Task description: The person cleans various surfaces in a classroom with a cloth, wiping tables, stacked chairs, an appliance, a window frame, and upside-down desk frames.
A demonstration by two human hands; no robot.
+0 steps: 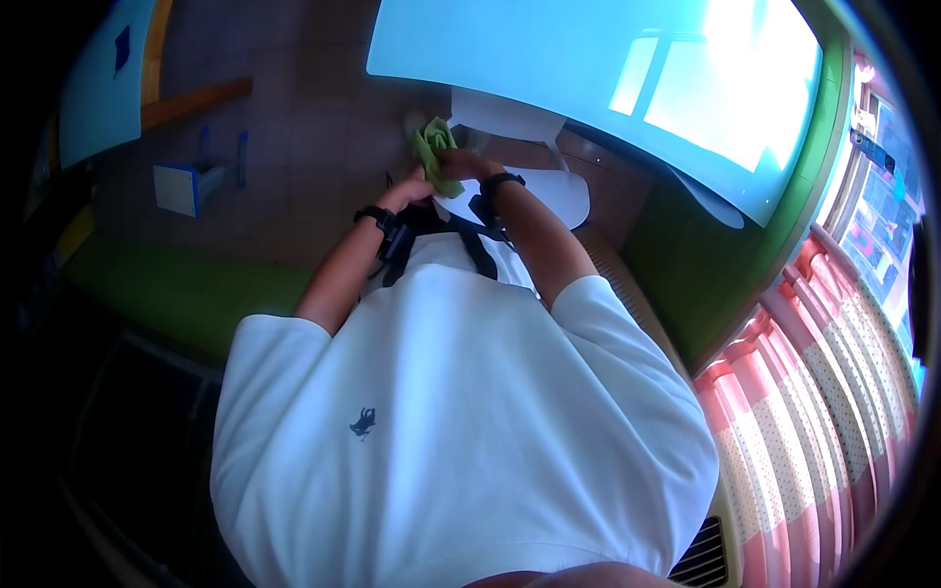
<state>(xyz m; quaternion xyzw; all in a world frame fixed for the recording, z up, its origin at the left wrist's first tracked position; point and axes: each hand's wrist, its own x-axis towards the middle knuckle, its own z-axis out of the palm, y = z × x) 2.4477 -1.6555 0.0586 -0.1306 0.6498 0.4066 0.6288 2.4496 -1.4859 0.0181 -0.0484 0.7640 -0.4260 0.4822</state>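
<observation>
A bunched yellow-green cloth (436,147) is held out in front of my body, low and just beyond the white chair seat (559,196). My left hand (416,185) closes on its lower left side. From the right, my right hand (463,165) grips the cloth near its middle. The two hands are close together, and their fingers are partly hidden by the cloth's folds. Dark bands are on both wrists.
A glossy light-blue table (510,49) stands ahead to the right, its edge close to my right hand. Another table (103,88) is at far left. A small white, blue-edged chair (178,189) stands on the floor. Pink curtains (784,392) hang at right.
</observation>
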